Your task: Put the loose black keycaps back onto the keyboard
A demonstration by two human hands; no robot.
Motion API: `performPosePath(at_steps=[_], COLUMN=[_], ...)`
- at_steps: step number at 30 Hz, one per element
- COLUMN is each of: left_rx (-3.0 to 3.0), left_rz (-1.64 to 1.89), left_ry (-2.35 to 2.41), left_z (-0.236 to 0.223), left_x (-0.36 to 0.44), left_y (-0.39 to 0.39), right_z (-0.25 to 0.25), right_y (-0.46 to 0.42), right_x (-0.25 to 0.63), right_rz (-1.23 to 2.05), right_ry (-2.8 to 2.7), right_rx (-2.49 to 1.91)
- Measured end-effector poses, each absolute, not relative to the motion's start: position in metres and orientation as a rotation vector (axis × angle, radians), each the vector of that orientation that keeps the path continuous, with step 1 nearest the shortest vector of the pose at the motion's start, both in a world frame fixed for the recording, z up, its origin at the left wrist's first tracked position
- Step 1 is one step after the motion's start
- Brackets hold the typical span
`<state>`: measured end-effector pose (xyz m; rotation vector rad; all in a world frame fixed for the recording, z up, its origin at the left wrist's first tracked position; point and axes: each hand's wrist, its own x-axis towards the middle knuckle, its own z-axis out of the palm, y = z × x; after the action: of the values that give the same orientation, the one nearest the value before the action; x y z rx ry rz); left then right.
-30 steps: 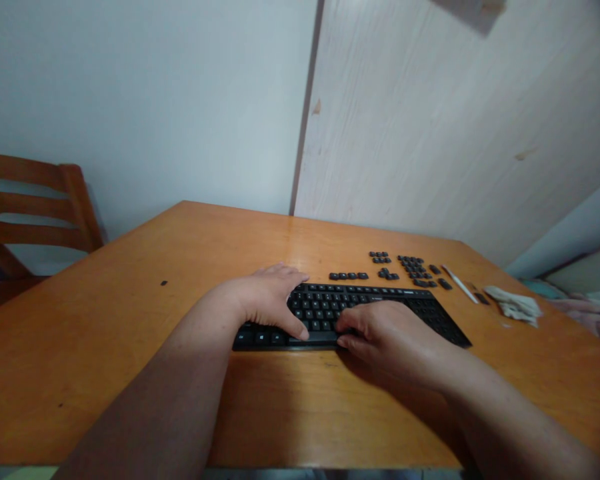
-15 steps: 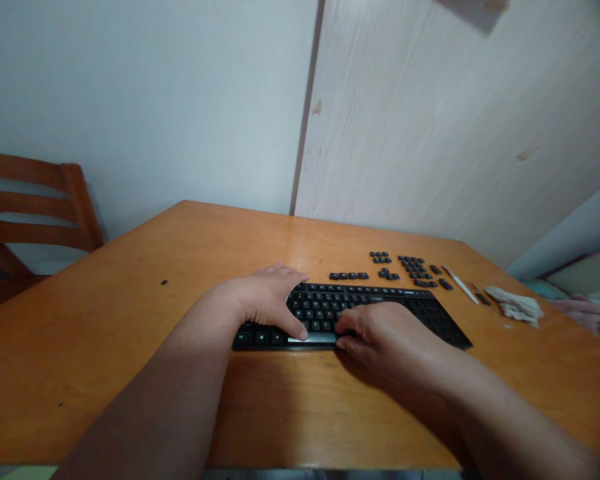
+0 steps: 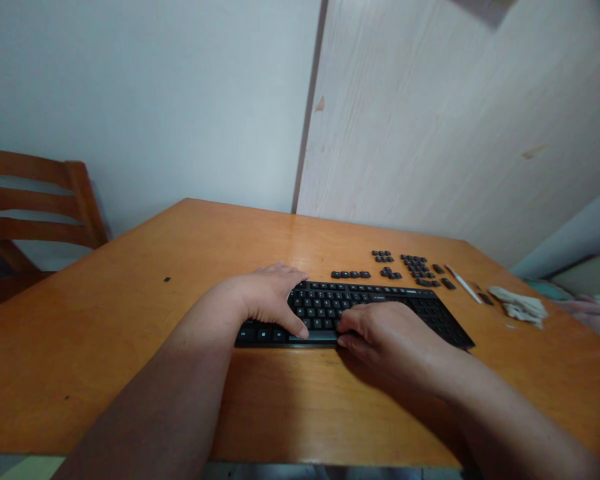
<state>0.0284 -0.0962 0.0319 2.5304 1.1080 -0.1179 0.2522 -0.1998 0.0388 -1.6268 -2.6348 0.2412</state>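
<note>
A black computer keyboard (image 3: 325, 305) lies on the wooden table under both hands. My left hand (image 3: 273, 297) rests across its left part, fingers stretched out past the far edge. The left thumb touches the left part of the space bar (image 3: 320, 335) along the near edge. My right hand (image 3: 375, 327) is closed at the right end of the space bar, thumb and fingertips pinched there. That hand covers some keys near the bar. At the keyboard's right side, the number pad area (image 3: 437, 317) shows dark sockets without keycaps.
Loose keycaps (image 3: 415, 265) lie in groups behind the keyboard, with a row of several keycaps (image 3: 350, 274) nearer. A white pen-like stick (image 3: 463, 284) and a crumpled cloth (image 3: 520, 305) lie at right. One small black piece (image 3: 167, 279) sits left. A wooden chair (image 3: 35, 213) stands beyond.
A pale glint on the left part of the space bar has gone, and the bar looks dark now. Both hands keep nearly the same places; the view has shifted slightly.
</note>
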Motion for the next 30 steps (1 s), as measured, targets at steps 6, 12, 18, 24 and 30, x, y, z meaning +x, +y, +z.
performPosePath(at_steps=[6,12,18,24,30], left_rx=[2.556,2.564,2.566,2.491,2.46], left_rz=[-0.173,-0.142,-0.107,-0.137,-0.096], left_ry=[1.112,1.083,1.049,1.058,1.043], left_z=[0.0322,0.0298,0.031,0.031,0.0298], left_x=[0.0283,0.028,0.029,0.0285,0.028], left_y=[-0.0956,-0.0933,-0.0932,-0.0939,-0.0938], right_z=[0.0402,0.0388,0.0413,0.0379,0.0373], right_y=[-0.1991,-0.1976,-0.1991,-0.1998,-0.1997], right_x=[0.2544,0.2549,0.2511,0.2513,0.2491], right_rz=[0.249,0.256,0.324,0.288,0.261], right_ry=[-2.606,-2.628,-2.624,-2.621,-2.628], right_rx=[-1.626,-1.614,-1.669,-1.685,-1.706])
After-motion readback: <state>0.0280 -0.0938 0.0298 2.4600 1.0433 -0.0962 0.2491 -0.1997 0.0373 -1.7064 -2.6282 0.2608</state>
